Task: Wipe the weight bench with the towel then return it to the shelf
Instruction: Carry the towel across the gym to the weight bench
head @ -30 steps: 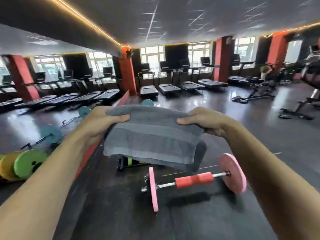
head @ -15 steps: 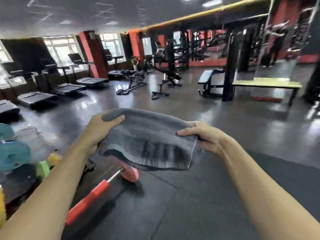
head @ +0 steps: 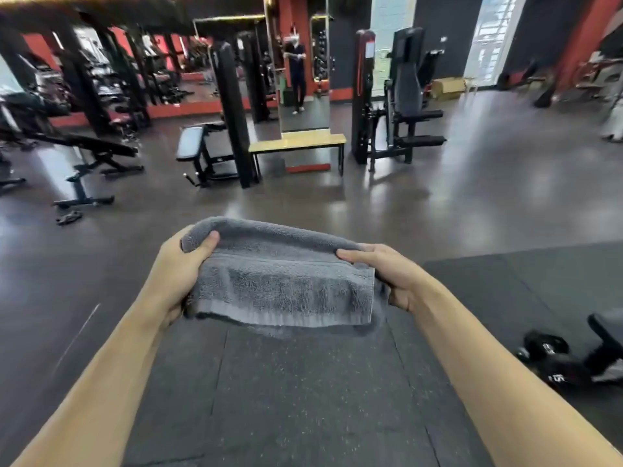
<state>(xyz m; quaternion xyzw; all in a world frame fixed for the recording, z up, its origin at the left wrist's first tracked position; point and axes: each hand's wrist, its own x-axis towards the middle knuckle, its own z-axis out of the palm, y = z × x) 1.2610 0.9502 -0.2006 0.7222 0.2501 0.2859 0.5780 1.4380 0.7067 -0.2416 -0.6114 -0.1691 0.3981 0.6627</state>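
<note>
Towel [head: 283, 284], grey and folded, hangs in the air between both hands, out in front of the person and above the dark speckled rubber mat [head: 303, 399] on the floor. The left hand [head: 178, 274] grips the towel's left end: its thumb lies on top of the fold while its fingers [head: 175, 315] curl underneath, pinching the cloth. The right hand [head: 387, 274] grips the right end the same way, thumb pressed flat on the upper edge and the other fingers tucked behind the cloth, mostly hidden by it. The towel sags a little between the two grips, its hemmed lower edge hanging free.

Across the glossy floor, well apart from the hands, a black flat weight bench [head: 192, 143] stands just beside a thick black post [head: 232, 112]. Right of the post stands a low wooden bench with a yellow top [head: 296, 143], set in front of a tall mirror [head: 303, 69] in which a standing figure shows, blurred. Further right is a black seated machine [head: 404, 96]. An inclined black bench [head: 94, 150] stands at the left. Near the lower right edge, black dumbbells [head: 553, 362] lie on the mat beside a dark padded piece of equipment cut off by the frame.
</note>
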